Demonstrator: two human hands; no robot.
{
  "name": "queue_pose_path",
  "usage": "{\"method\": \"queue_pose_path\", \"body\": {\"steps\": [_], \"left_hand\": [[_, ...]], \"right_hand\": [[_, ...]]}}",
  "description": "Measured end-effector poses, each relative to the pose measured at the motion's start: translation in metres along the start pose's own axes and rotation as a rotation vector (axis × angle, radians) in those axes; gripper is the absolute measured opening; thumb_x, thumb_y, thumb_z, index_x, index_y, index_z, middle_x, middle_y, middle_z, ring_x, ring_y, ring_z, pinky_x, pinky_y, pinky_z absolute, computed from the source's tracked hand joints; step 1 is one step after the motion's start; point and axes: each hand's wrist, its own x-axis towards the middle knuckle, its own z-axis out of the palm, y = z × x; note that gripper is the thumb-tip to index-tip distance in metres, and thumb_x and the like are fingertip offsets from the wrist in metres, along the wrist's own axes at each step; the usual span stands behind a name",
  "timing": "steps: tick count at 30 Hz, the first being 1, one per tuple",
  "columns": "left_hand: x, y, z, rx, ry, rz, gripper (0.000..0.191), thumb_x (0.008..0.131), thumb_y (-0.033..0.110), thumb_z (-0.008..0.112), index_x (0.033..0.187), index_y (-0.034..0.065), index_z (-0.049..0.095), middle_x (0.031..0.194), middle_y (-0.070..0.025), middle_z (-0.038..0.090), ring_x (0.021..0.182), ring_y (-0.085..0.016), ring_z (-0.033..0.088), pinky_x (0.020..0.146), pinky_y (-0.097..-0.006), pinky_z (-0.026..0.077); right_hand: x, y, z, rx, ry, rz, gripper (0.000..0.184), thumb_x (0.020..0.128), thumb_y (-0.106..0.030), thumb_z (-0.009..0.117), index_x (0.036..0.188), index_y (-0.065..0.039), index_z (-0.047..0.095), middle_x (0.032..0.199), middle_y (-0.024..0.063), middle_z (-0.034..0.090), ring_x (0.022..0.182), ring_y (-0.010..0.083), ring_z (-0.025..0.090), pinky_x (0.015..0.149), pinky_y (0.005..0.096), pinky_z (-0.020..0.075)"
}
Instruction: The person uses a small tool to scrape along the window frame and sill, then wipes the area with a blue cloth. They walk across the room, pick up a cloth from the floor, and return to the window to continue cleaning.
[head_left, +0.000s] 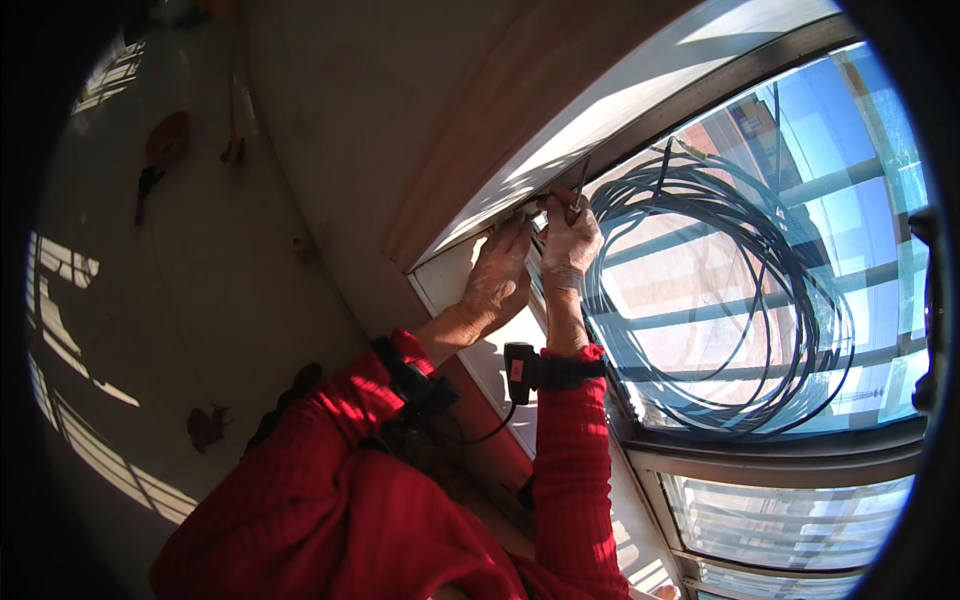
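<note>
My right hand is raised at the window's side frame, its fingers closed around a thin metal rod-like tool that points upward along the frame. The tool's exact kind is hard to make out. Beside it, my left hand lies along the sunlit window reveal. Its fingertips reach the seam between reveal and frame, close to the right fingers. Whether the left fingers pinch anything is hidden by glare and shadow. A large coil of black cable hangs against the window glass, right of my right hand.
Black strapped devices sit on both wrists, the right one trailing a wire. A wooden-toned trim borders the reveal. On the tiled floor at left lie a red round object and a dark red scrap. Lower window panes stand at bottom right.
</note>
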Motion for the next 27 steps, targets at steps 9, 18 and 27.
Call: {"method": "queue_pose_path", "body": {"steps": [9,18,27], "left_hand": [[0.023,0.003,0.003,-0.075,-0.029,0.020,0.065,0.076,-0.001,0.049,0.138,-0.0062,0.029,0.139,-0.0274,0.033,0.128,-0.042,0.033,0.110,-0.0443,0.026],[0.030,0.000,-0.006,-0.264,-0.143,-0.017,0.073,0.070,-0.005,0.047,0.140,-0.0060,0.027,0.142,-0.0282,0.030,0.134,-0.040,0.026,0.113,-0.0411,0.022],[0.031,0.001,-0.011,-0.385,-0.178,-0.147,0.076,0.066,-0.004,0.041,0.141,-0.0046,0.027,0.141,-0.0276,0.033,0.135,-0.038,0.028,0.114,-0.0364,0.019]], "right_hand": [[-0.002,0.000,0.003,-0.247,0.074,-0.115,0.018,0.084,-0.018,0.065,0.097,-0.006,0.063,0.079,0.0124,0.068,0.074,0.0291,0.067,0.066,0.0358,0.0504],[-0.032,-0.014,-0.024,-0.247,-0.034,-0.136,0.026,0.089,-0.022,0.063,0.104,-0.002,0.054,0.086,0.0110,0.062,0.075,0.0271,0.064,0.065,0.0353,0.0502],[-0.054,-0.002,-0.051,-0.496,-0.199,-0.229,0.024,0.093,-0.017,0.050,0.108,0.000,0.058,0.079,0.0126,0.064,0.071,0.0219,0.064,0.066,0.0341,0.0506]]}}
